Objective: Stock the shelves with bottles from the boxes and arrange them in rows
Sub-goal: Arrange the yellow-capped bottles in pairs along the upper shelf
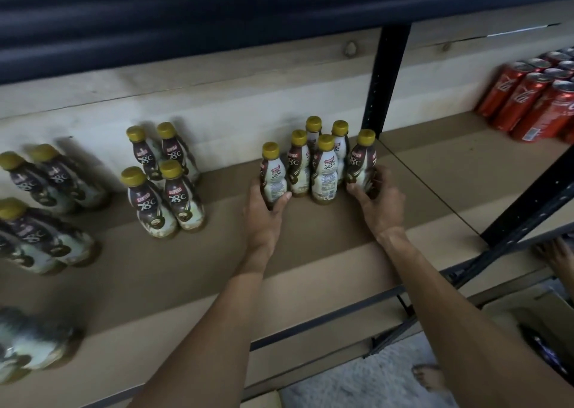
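Head view: left hand [264,212] grips the left bottle [274,177], right hand [379,202] the right bottle [362,165], of a cluster on the shelf [310,252] (other groups stand leftward); rows look unfinished, roughly midway.

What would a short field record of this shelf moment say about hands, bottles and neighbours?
left hand: grips leftmost gold-capped brown-and-white coffee bottle
right hand: grips rightmost coffee bottle
cluster: six upright bottles, the held two at its ends
left of cluster: group of four upright bottles
right bay: red drink cans, past black metal upright
surface: brown shelf board
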